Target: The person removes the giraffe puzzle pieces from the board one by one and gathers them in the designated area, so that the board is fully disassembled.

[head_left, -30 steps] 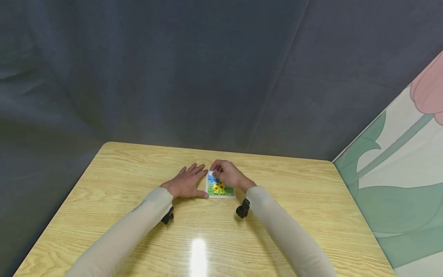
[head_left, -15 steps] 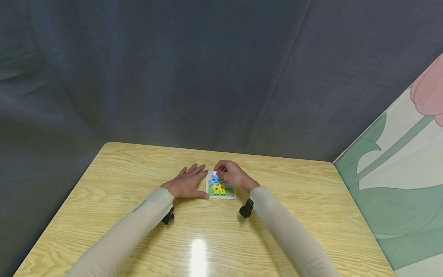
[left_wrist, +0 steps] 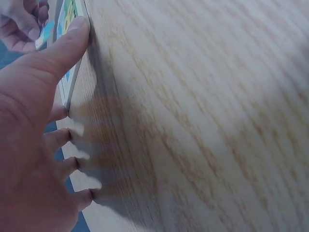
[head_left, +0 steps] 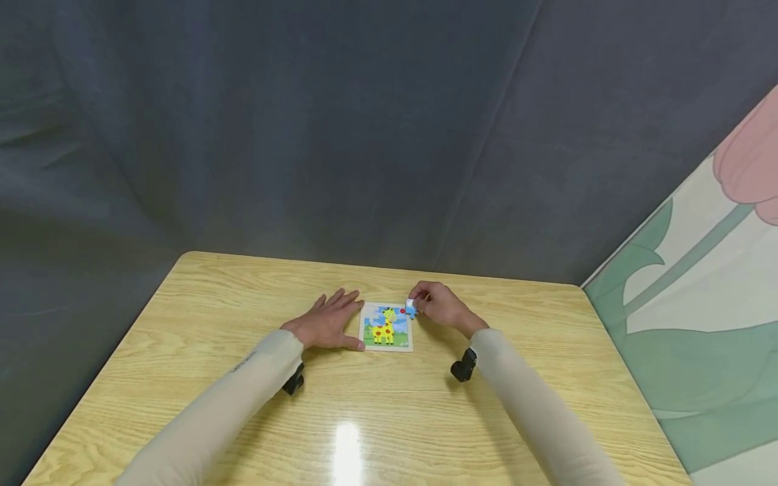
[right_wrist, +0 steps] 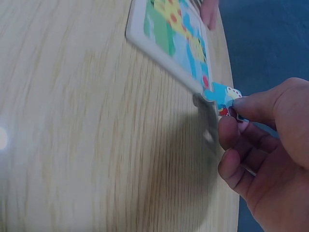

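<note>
Where right hand (head_left: 444, 306) pinches, puzzle piece (right_wrist: 220, 93) partly hidden

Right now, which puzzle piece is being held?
The blue-and-white piece, pinched by the right hand; the other visible pieces lie in the puzzle frame.

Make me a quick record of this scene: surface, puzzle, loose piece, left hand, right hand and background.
Surface: wood-grain table
Puzzle: giraffe picture in a pale frame, lying flat
Loose piece: mostly blue, by the frame's far right corner; whether it touches the frame is unclear
Left hand: fingers spread, touching the frame's left side
Right hand: pinching the loose piece
Background: dark curtain; flower-print panel on the right
</note>
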Motion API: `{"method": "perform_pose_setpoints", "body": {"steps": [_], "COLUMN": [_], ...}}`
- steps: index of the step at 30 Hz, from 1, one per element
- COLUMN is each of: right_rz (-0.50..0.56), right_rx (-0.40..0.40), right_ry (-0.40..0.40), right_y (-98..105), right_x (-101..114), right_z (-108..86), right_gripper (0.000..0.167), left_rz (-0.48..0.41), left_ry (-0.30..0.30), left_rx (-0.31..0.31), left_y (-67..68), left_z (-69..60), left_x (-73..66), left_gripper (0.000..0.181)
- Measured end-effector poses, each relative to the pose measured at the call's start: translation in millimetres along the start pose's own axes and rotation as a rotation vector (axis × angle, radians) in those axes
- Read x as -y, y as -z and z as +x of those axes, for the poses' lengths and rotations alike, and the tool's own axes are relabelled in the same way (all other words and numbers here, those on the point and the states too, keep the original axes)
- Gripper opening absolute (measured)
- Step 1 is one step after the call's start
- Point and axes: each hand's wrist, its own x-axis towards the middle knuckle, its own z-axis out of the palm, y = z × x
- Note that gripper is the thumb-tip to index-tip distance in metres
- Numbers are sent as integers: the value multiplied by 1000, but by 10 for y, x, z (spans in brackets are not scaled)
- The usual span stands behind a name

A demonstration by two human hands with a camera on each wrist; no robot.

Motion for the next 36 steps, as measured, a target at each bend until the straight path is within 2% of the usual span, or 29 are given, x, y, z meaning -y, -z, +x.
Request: {"method": "perform_pose_setpoints", "body": {"steps": [6, 16, 23, 27, 36], "right_rz": [-36, -73, -148, -134, -131], "right_rx": [-21, -31, -66, -71, -60], "right_ry": [-3, 2, 6, 8, 68], "right_y": [90, 70, 21, 7, -57], "right_x": [-136, -248, -260, -258, -149], "right_z": [-43, -41, -13, -9, 34], "right_gripper": [13, 11, 6, 6, 6], "left_rz": [-7, -9, -8, -9, -5], "left_ry": [-4, -2, -7, -5, -1], "left_rx": [1, 5, 3, 3, 9], "left_y": [0, -11, -14, -12, -11], "left_z": [-2, 5, 16, 15, 7], "left_x": [9, 23, 39, 41, 39], "left_gripper": [98, 98, 99, 99, 98]}}
